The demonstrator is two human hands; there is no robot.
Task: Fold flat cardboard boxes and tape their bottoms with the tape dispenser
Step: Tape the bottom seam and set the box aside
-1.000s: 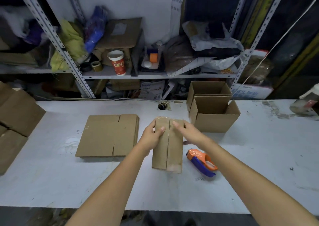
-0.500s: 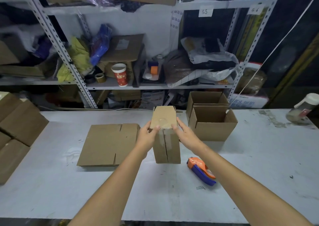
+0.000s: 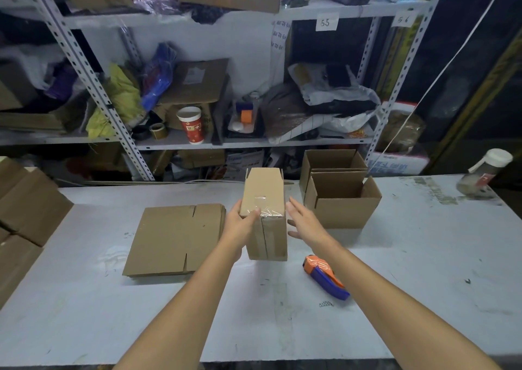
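Scuffed white table before cluttered grey metal shelving, bays tagged 55 and perhaps 56.

Red paper cup on the shelf; white-capped bottle (tilted) on the table.

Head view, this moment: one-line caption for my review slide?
Left hand grips the taped cardboard box, right hand open beside it; tape dispenser lies on the table, flat boxes to the left.
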